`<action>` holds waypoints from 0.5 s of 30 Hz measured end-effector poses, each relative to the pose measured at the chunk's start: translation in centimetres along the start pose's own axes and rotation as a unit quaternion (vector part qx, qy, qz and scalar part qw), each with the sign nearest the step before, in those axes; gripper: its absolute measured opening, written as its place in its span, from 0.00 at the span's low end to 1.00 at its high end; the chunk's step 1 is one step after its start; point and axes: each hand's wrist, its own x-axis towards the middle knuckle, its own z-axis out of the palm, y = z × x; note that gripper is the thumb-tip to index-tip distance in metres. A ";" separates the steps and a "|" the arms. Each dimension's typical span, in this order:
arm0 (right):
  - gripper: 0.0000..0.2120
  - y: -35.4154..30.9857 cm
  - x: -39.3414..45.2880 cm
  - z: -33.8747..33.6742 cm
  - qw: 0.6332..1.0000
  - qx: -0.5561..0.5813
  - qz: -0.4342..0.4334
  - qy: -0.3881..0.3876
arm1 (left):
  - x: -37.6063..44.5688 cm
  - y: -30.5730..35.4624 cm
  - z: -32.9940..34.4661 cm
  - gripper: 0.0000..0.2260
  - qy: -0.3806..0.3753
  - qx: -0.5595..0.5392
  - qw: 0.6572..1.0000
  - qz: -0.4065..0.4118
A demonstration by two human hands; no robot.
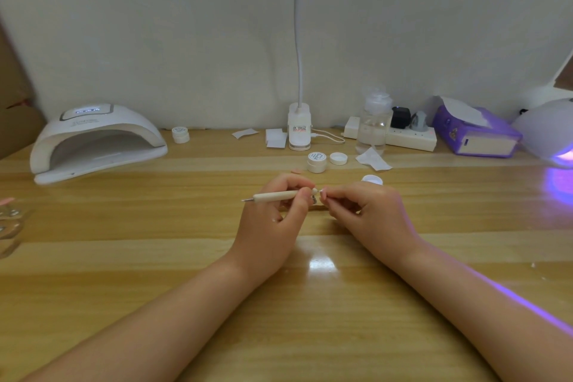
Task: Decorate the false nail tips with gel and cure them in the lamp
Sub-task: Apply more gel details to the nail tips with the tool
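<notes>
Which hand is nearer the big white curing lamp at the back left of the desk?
Left. The left hand holds the pen tool mid-desk, on the curing lamp side; the right hand sits further right, beside it.

1. The gel pot [317, 161] lid carries script too small to read.
2. The desk lamp base [299, 131] bears a printed label, illegible.
3. The nail lamp [93, 136] display glows, digits unclear.
</notes>
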 end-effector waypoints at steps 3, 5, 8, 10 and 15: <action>0.07 0.0 0.0 0.0 1.000 -0.001 -0.004 0.002 | 0.0 0.0 0.0 0.06 -0.001 0.002 1.000 -0.003; 0.07 0.0 0.0 0.0 1.000 0.000 -0.004 0.003 | 0.0 -0.1 0.0 0.06 -0.001 0.001 1.000 -0.005; 0.07 0.0 0.0 0.0 1.000 0.000 -0.006 0.006 | 0.0 -0.1 0.0 0.06 -0.001 -0.002 1.000 -0.003; 0.07 0.0 0.0 0.1 1.000 0.000 -0.007 0.010 | 0.0 -0.2 0.0 0.06 0.003 -0.008 1.000 0.000; 0.07 0.0 0.0 0.0 1.000 -0.001 -0.002 0.009 | 0.0 -0.1 -0.1 0.04 0.030 -0.036 0.999 0.009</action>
